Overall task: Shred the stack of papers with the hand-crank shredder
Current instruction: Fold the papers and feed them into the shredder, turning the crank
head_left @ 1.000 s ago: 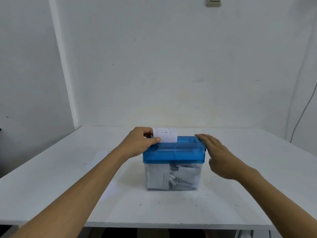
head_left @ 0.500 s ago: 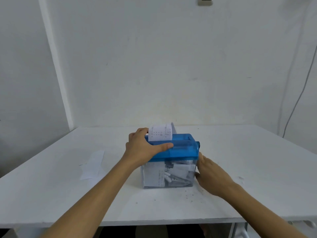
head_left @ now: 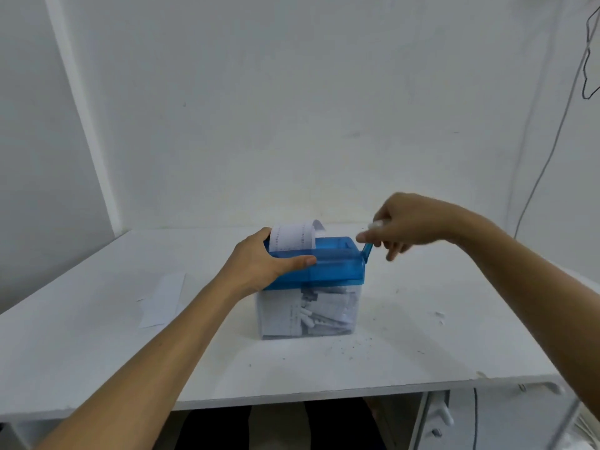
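Observation:
A hand-crank shredder with a blue lid (head_left: 334,266) and a clear bin (head_left: 308,315) holding paper strips stands mid-table. A printed sheet (head_left: 293,237) sticks up out of the lid's slot at the left, its top curling backward. My left hand (head_left: 259,264) grips the lid's left end, thumb along the front edge, fingers behind the sheet. My right hand (head_left: 402,224) holds the white knob of the blue crank (head_left: 367,250), which points up at the shredder's right side; the hand is motion-blurred.
Loose paper sheets (head_left: 162,298) lie on the white table (head_left: 97,352) to the left of the shredder. Small paper bits speckle the table right of the bin. Walls close in behind and left; a cable (head_left: 545,164) hangs at the right.
My right hand rose from low beside the bin to the top of the crank's turn. The crank now points up. My left hand stayed on the lid.

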`<state>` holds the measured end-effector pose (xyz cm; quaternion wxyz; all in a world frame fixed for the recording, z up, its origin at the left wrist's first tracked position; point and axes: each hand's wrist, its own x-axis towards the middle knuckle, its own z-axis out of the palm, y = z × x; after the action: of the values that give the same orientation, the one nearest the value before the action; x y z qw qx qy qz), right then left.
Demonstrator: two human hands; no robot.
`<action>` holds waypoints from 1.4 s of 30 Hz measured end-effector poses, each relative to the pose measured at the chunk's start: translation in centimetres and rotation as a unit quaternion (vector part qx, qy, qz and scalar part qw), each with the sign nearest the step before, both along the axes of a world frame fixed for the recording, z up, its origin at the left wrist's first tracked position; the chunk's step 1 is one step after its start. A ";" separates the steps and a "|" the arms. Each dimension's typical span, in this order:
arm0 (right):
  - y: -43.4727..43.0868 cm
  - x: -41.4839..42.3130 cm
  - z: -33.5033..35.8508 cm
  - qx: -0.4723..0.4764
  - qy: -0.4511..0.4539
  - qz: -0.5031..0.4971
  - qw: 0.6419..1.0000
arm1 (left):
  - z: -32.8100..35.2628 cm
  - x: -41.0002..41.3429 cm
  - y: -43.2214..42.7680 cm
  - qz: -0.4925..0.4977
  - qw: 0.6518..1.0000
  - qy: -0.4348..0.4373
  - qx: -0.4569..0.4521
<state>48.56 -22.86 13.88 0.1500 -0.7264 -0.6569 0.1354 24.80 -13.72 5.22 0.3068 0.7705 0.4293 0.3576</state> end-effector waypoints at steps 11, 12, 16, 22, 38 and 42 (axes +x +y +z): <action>8.7 0.4 -13.2 0.178 0.441 -0.069 0.877 | -1.1 0.3 1.1 -0.008 1.000 -0.025 -0.006; 8.3 0.0 -14.5 0.169 0.449 -0.085 0.873 | -1.2 0.3 1.1 -0.006 1.000 -0.028 -0.005; 5.5 -1.1 -17.2 0.173 0.385 -0.168 0.891 | -1.4 0.3 1.4 0.022 1.000 0.000 0.018; -2.3 -0.9 -12.2 0.117 0.240 -0.115 0.957 | -0.9 0.4 0.9 0.053 0.996 0.062 0.030; 8.3 1.7 -8.9 0.178 0.362 -0.044 0.914 | -1.3 0.1 1.4 0.004 1.000 0.007 0.014; 7.7 0.6 -15.6 0.140 0.390 -0.130 0.901 | -1.5 0.1 1.7 0.013 0.999 0.022 0.031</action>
<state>49.17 -15.20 -1.69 0.5109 -0.6660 -0.4574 0.2937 24.92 -11.99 3.74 0.2687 0.7816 0.4349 0.3575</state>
